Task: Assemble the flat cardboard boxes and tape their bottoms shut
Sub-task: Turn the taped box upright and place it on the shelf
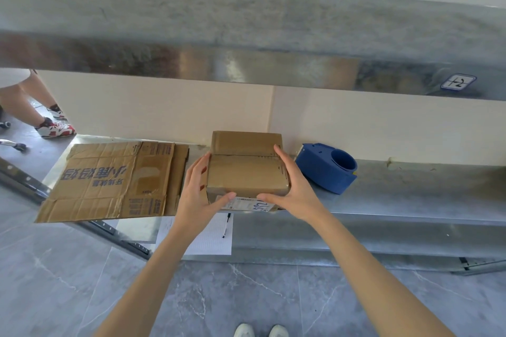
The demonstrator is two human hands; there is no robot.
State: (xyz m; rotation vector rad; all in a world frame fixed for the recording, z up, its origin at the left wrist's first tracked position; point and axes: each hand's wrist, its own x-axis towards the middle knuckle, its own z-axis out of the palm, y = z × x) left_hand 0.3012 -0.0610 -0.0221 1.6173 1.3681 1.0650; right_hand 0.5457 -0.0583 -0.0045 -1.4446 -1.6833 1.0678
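Observation:
A small brown cardboard box [246,172] stands on the metal shelf [397,199], its flaps folded shut on top, a white label on its near face. My left hand [200,188] holds its left side, thumb across the near face. My right hand [290,183] holds its right side, thumb on the label. A flattened cardboard box [109,180] with printed characters lies on the shelf to the left. A blue tape dispenser [328,166] sits on the shelf just right of the box.
An upper metal shelf [246,35] hangs overhead. On the lower shelf lie a sheet of paper [210,238] and a pen [226,225]. Another person's legs and shoes [54,125] stand at the far left. My shoes [260,331] are on the grey tiled floor.

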